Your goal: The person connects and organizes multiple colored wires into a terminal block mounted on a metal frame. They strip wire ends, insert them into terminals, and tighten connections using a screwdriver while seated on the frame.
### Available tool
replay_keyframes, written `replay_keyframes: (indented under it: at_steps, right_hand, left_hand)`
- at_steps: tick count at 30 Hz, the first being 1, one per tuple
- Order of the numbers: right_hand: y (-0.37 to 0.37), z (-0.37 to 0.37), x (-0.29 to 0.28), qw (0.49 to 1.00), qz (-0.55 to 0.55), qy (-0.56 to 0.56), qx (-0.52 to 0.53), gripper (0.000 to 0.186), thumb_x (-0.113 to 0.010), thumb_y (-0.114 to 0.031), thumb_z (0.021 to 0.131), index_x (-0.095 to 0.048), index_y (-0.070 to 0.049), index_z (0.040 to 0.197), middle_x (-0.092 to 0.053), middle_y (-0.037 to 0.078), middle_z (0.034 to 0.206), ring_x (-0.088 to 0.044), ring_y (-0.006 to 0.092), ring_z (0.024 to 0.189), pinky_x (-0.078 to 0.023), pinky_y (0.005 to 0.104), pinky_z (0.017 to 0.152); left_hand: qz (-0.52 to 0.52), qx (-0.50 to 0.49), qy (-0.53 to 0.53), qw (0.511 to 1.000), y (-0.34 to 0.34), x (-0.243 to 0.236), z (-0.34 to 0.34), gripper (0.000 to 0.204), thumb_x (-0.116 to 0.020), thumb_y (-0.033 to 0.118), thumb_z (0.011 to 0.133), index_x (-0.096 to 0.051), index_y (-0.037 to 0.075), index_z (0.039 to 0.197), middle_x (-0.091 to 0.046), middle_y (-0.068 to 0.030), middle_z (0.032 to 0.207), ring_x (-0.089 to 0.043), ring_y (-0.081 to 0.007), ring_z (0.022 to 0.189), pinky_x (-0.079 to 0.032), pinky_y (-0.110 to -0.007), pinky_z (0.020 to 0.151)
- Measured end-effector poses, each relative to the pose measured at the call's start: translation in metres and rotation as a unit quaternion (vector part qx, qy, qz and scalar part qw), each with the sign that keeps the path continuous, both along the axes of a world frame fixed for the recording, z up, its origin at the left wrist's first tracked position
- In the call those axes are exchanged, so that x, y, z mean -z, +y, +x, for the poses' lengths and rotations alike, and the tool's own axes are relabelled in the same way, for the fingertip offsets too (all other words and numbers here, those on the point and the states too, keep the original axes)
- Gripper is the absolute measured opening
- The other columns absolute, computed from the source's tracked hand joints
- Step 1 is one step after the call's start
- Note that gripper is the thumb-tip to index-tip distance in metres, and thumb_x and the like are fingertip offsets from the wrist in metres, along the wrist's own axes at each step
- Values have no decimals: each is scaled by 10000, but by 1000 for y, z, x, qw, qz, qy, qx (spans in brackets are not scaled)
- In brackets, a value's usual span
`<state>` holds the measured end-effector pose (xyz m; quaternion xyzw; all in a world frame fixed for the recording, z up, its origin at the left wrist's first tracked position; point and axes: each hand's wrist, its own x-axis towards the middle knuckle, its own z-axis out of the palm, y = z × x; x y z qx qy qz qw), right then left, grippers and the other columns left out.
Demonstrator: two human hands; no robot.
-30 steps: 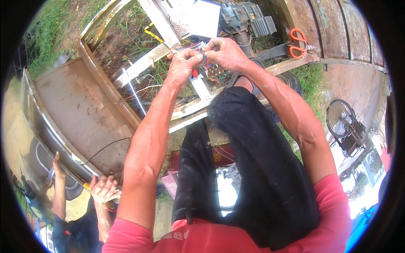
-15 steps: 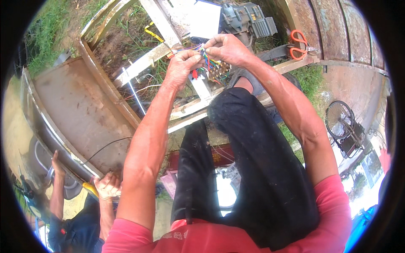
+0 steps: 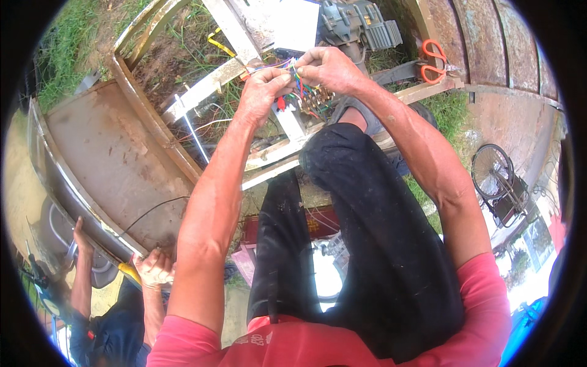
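Note:
My left hand (image 3: 264, 92) and my right hand (image 3: 327, 73) pinch a small bunch of coloured wires (image 3: 293, 73) at top centre, fingertips close together. Below them lies a terminal block (image 3: 315, 98) with several wires and brass-coloured contacts, beside a red part (image 3: 281, 103) on a pale metal frame (image 3: 208, 92). A white sheet or box (image 3: 295, 25) and a grey motor housing (image 3: 346, 30) sit just beyond my hands. The exact piece between my fingertips is too small to make out.
Orange-handled scissors (image 3: 433, 62) rest on the frame at right. A rusty panel (image 3: 489, 43) and a bicycle (image 3: 493, 174) are further right. At left, another person's hands (image 3: 153, 269) touch a curved metal panel (image 3: 110, 153). My sandalled foot (image 3: 354, 114) is near the wires; grass surrounds the frame.
My hands and the held wires have shifted slightly away from me, my right hand more so. The other person's hands at lower left have moved a little.

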<state>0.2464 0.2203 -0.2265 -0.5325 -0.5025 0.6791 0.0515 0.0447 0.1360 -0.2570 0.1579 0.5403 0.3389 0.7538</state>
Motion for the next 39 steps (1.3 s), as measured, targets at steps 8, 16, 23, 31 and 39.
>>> replay_keyframes:
  at_steps: [8,16,23,31,39]
  right_hand:
    - [3,-2,-1,998,22,-38,-48,273,-706,-184,909,-717,32,1076,-751,121,933,-710,148,833,-574,302,780]
    - [6,-5,-5,993,47,-70,-79,274,-719,-168,907,-709,61,1057,-745,98,920,-695,133,810,-572,290,749]
    - [4,-3,-6,985,119,-65,-105,276,-730,-190,883,-730,43,1031,-752,108,904,-697,145,808,-570,318,755]
    - [7,-3,-8,985,103,-70,-117,288,-732,-195,905,-729,51,1055,-754,120,881,-703,147,805,-571,315,750]
    - [8,-8,-11,984,108,-64,-124,250,-719,-153,905,-722,60,1037,-746,119,876,-704,147,795,-575,318,749]
  left_hand:
    - [1,9,13,1000,0,-1,1,187,-697,164,973,-683,-2,1059,-733,-103,997,-701,-169,906,-573,-311,876]
    - [-9,-2,11,1000,2,-5,3,177,-699,158,970,-680,2,1051,-734,-102,995,-700,-164,895,-573,-303,859]
    - [-7,9,20,1000,3,-2,3,170,-704,150,960,-684,-1,1034,-733,-103,986,-701,-167,892,-577,-304,856]
    - [-19,14,32,999,5,-4,5,162,-702,143,958,-685,-5,1020,-729,-96,973,-698,-163,881,-579,-305,843]
    - [-23,-12,10,1000,2,-4,4,136,-719,136,946,-682,13,992,-727,-84,964,-693,-154,881,-574,-299,840]
